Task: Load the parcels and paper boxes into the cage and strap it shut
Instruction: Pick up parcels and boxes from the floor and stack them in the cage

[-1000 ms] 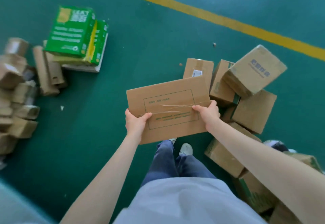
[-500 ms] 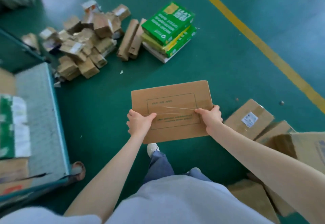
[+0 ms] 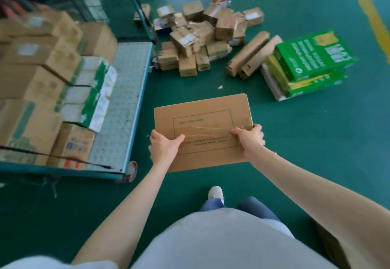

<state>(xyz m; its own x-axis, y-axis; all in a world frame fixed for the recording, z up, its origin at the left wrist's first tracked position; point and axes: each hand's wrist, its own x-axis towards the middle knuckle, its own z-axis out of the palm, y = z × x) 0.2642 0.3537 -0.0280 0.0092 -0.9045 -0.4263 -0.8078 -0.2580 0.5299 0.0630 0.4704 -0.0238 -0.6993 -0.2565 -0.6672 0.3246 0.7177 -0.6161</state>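
I hold a flat brown cardboard box [image 3: 202, 118] with a green dashed rectangle and clear tape on its top, out in front of me above the green floor. My left hand [image 3: 163, 147] grips its left edge, thumb on top. My right hand [image 3: 250, 139] grips its right edge. The teal wire cage [image 3: 138, 91] stands to the left, its perforated grey floor partly bare. Stacked brown parcels [image 3: 33, 78] and green-and-white paper boxes [image 3: 92, 93] fill its left part.
A heap of small taped parcels [image 3: 196, 42] lies on the floor beyond the cage. Two long brown boxes [image 3: 250, 55] and a stack of green paper boxes [image 3: 308, 64] lie to its right. A yellow floor line [image 3: 373, 9] runs at the far right. My shoe [image 3: 215, 192] is below the box.
The view has swung left: the cage has come into sight and the heap and green boxes have shifted right. Both hands keep the same grip on the flat box.
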